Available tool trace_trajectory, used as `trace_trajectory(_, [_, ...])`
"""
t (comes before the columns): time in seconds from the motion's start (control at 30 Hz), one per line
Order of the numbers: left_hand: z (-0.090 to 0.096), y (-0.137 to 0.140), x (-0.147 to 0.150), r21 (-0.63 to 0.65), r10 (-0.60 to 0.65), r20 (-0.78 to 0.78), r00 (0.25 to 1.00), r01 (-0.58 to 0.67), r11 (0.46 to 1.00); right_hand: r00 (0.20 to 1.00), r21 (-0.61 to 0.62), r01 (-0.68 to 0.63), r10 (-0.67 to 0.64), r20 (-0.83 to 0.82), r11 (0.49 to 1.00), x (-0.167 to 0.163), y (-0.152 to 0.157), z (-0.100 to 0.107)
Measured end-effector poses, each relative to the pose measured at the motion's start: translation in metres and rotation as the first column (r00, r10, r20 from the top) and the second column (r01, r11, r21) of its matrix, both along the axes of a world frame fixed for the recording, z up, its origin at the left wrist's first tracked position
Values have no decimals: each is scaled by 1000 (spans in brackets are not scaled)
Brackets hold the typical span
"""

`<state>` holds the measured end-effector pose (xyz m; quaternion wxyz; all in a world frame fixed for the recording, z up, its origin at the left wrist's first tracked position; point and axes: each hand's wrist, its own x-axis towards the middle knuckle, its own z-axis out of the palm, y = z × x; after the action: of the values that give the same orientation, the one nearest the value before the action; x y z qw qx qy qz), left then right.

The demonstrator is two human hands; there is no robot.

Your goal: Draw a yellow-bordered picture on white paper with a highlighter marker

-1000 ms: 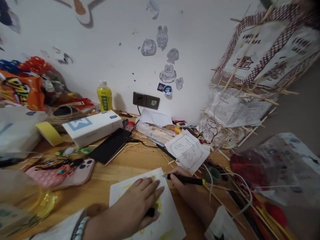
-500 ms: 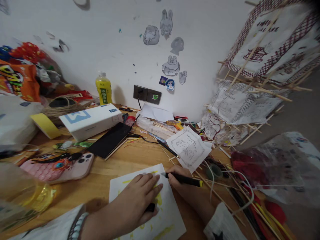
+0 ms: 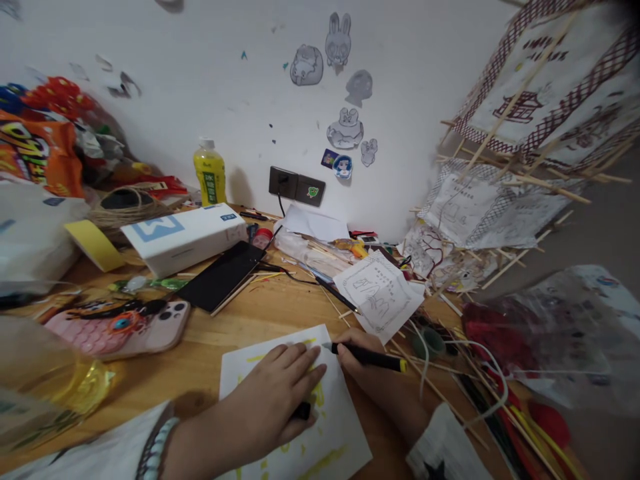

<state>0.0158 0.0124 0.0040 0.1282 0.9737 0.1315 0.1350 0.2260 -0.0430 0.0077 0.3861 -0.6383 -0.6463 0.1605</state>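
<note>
A white sheet of paper with yellow marks lies on the wooden table in front of me. My left hand rests across it, fingers stretched over the page. A black marker cap pokes out between that thumb and palm. At the sheet's upper right edge, my right hand grips a black marker with a yellow end. Its pale tip points left, close to the left fingertips; whether it touches the paper I cannot tell.
A drawn-on sheet, a pen and thin sticks lie beyond my right hand. To the left are a pink phone, a black phone, a white box and yellow tape. A paper lantern stands right.
The view has shifted slightly. Both hands stay in nearly the same place on the sheet, and the marker is held as before.
</note>
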Motion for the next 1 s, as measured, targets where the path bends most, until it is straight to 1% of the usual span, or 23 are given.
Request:
trace_trajectory(0.17, [0, 0, 1, 3, 6, -90, 996, -6, 1000, 1000, 1, -18, 18, 2, 1000, -1, -1, 3])
trace_trajectory(0.3, [5, -2, 1, 16, 14, -119, 993, -12, 1000, 1000, -29, 11, -11, -1, 1000, -1, -1, 3])
trace_trajectory(0.4, [8, -4, 1, 40, 22, -147, 989, -16, 999, 1000, -53, 2, -2, -6, 999, -1, 0, 2])
trace_trajectory(0.6, [10, -4, 1, 39, 18, -148, 989, -13, 999, 1000, -68, 16, -16, -1, 998, 1, 0, 2])
trace_trajectory(0.73, [9, -4, 1, 38, 20, -131, 991, -15, 999, 999, -57, -18, 16, -39, 998, 1, 1, 1])
trace_trajectory(0.87, [11, -5, 1, 37, 31, -168, 985, -25, 999, 998, -14, 14, -15, -62, 1000, 1, 3, -1])
trace_trajectory(1.0, [13, -5, 1, 40, 26, -192, 981, -18, 999, 998, -30, 27, -28, -49, 999, -1, 3, 0])
